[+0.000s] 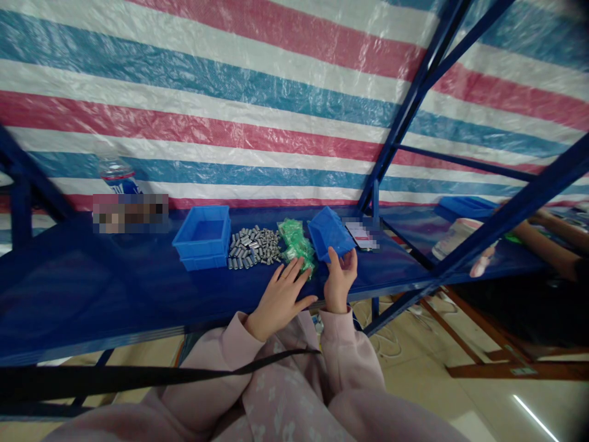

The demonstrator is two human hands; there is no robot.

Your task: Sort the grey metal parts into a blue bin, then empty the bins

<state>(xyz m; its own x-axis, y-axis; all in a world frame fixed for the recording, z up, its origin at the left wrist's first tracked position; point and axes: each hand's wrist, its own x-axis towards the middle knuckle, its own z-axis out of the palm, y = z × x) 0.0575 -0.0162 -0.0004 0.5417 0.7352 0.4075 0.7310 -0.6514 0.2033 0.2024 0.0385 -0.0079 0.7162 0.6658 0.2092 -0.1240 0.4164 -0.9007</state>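
My right hand [339, 276] grips the near edge of a blue plastic bin [329, 230], which is tilted on the table. Fingers spread, my left hand [286, 296] lies at the near end of a pile of green, shiny plastic pieces [294, 239]; whether it presses on them I cannot tell. Left of the green pile is a heap of small silver metal cylinders [254, 245]. Farther left stands a stack of blue bins [202, 239], whose top one shows its inside.
A plastic bottle [117, 175] stands at the back left. A phone [361, 234] lies behind the tilted bin. Blue metal frame bars [405, 104] rise at the right. Beyond them are a clear container [455, 238], a blue tray [467, 205] and another person's arms [547, 242].
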